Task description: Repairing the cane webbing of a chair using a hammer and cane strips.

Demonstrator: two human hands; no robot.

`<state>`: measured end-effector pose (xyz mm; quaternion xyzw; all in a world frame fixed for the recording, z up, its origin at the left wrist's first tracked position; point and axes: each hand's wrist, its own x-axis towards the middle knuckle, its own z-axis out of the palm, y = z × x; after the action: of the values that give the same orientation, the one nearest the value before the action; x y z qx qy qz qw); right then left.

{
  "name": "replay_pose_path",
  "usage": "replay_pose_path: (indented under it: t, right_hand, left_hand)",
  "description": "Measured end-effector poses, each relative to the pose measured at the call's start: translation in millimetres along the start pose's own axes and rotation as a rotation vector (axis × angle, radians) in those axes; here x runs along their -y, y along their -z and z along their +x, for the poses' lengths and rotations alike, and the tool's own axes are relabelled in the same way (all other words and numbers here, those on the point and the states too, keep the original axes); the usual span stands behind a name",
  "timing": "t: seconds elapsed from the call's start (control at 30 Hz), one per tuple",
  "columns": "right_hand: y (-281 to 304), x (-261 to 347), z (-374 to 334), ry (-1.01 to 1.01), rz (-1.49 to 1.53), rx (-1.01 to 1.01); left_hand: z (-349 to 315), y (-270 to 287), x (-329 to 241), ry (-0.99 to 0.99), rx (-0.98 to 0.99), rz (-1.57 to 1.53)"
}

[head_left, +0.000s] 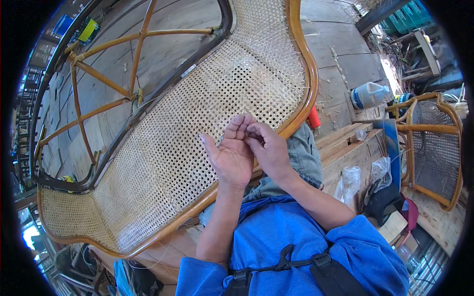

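A large woven cane panel [170,140] with a glossy orange-brown rattan border [314,84] lies in front of me and partly over my legs. Above it I hold my left hand [231,157], palm up, with the thumb spread away from slightly bent fingers and nothing visible in the palm. Thumb and forefinger of my right hand [272,154] are pinched together right beside the left fingers. Whatever they grip, if anything, is too small or hidden to see.
A dark curved frame [157,92] with crossed rattan struts adjoins the panel's far-left side. To the right are a white jug [369,95], a red cylinder [314,117], a wooden bench [340,148] with clear plastic bags [348,181], and a smaller cane-backed chair [434,148].
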<state>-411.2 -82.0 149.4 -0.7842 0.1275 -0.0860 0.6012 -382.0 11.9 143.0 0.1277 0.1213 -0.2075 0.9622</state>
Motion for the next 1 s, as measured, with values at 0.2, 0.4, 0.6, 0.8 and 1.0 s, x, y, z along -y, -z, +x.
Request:
replay_pose_path:
  t: [0.2,0.4,0.6,0.8,1.0]
  right_hand:
    - [32.8,8.1,14.5,-0.26,0.342,0.093]
    - [37.5,7.9,25.9,-0.363,0.593,0.08]
    - [30.1,6.1,35.6,-0.428,0.657,0.096]
    - [23.4,15.2,39.9,-0.473,0.662,0.146]
    - [25.9,14.0,41.0,-0.553,0.73,0.236]
  left_hand:
    - [-1.7,4.7,5.5,-0.046,-0.161,0.728]
    - [-1.1,1.3,1.5,0.116,-0.141,0.76]
    - [3.6,-1.9,-10.8,0.086,-0.104,0.657]
    - [4.4,-5.1,-16.1,0.01,-0.126,0.834]
    - [7.1,0.3,-9.7,-0.136,-0.081,0.912]
